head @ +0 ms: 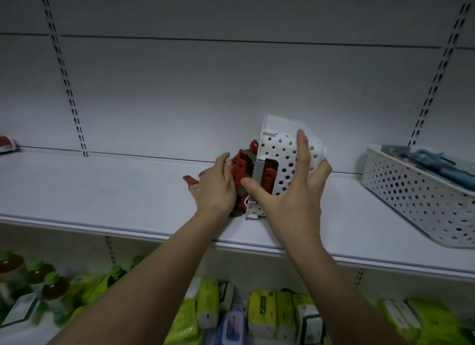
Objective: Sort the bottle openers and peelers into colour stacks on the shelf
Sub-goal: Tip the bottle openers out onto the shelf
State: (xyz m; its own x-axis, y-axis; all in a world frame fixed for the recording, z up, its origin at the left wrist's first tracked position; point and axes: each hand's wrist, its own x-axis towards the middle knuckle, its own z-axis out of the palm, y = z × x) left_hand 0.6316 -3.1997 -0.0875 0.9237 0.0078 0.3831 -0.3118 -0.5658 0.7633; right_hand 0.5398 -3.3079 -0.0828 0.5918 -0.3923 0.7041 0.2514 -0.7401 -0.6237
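a white perforated basket [285, 162] is tipped on its side at the centre of the frame, its mouth turned toward frame left, resting on the shelf [102, 190]. it is held by the right hand [290, 190], fingers spread over its wall and thumb at the rim. the red and green openers and peelers [243, 164] are spilled just left of the mouth, directly under the left hand [218, 182], whose fingers are laid loosely extended on the heap. one red piece [190, 180] lies apart, further left.
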